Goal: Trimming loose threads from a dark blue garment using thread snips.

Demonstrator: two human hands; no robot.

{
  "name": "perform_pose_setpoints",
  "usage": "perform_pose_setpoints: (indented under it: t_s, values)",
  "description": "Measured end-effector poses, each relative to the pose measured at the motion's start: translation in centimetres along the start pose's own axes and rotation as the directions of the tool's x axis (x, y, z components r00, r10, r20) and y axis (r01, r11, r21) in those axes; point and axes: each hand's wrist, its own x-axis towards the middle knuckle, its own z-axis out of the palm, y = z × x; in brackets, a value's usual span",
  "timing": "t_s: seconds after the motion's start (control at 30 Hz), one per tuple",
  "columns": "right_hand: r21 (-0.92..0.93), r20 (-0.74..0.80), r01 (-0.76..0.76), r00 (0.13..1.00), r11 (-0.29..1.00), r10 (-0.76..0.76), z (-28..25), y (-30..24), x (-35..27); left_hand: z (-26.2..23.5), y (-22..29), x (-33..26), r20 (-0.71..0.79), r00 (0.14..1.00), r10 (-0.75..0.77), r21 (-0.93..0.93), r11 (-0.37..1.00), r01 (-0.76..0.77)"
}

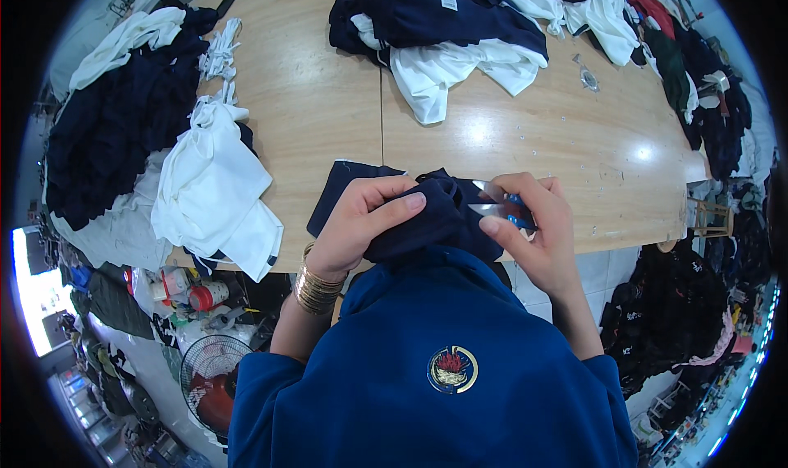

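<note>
At the table's near edge, a navy garment (427, 219) lies bunched between my hands. My left hand (366, 215) is closed on it, the thumb pressing a fold from above. In my right hand (537, 230) is a pair of small blue-handled thread snips (515, 212). The blades are apart and point left, close beside the garment's right side. Part of the garment is hidden behind my left hand and my chest.
A navy and white pile of clothes (435, 25) lies at the table's far side. White garments (215, 181) and dark ones (123, 123) heap at the left. A metallic wristwatch-like item (587, 75) rests at the far right. A floor fan (212, 379) stands at lower left.
</note>
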Motion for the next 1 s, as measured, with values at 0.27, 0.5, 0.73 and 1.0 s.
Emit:
perform_pose_setpoints:
  t_s: [0.27, 0.5, 0.73, 1.0]
  values:
    - [0.199, -0.219, -0.140, 0.958, 0.970, 0.183, 1.8, 0.4, -0.4, 1.7, 0.1, 0.9, 0.190, 0.976, 0.105, 0.327, 0.931, -0.164]
    - [0.211, -0.211, -0.209, 0.944, 0.955, 0.253, 0.6, 0.3, -0.1, 1.3, -0.2, 1.0, 0.185, 0.980, 0.069, 0.331, 0.935, -0.129]
    - [0.006, -0.104, 0.068, 0.992, 0.998, -0.067, 1.7, 1.4, -0.2, 1.8, -0.5, 1.3, 0.316, 0.948, 0.045, 0.385, 0.907, -0.172]
    - [0.062, -0.095, 0.024, 0.995, 0.998, -0.018, 1.6, 0.1, 0.5, 1.3, -0.8, 1.4, 0.325, 0.944, 0.046, 0.351, 0.922, -0.166]
